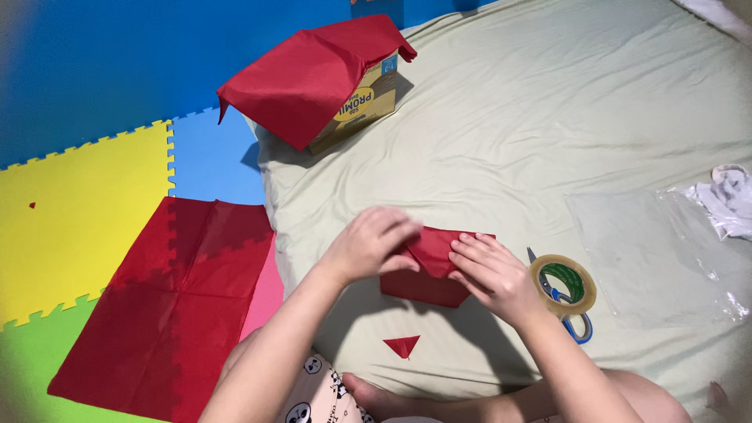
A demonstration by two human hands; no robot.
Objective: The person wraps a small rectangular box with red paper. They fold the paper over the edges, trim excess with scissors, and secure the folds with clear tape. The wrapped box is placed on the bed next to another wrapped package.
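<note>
both fingers (395, 231) flat on red paper (427, 270)

Both bare forearms reach forward from the bottom of the view and converge. The left hand (370, 244) is palm down, fingers curled and slightly blurred. The right hand (492, 276) lies flat, fingers straight and together, pointing toward the left. A bare foot (376, 395) shows between the arms.

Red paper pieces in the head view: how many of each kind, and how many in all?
Flat sheet on foam mat: 1
Sheet draped over cardboard box: 1
Folded piece under left hand and right hand: 1
Small triangle scrap: 1
Total: 4
</note>
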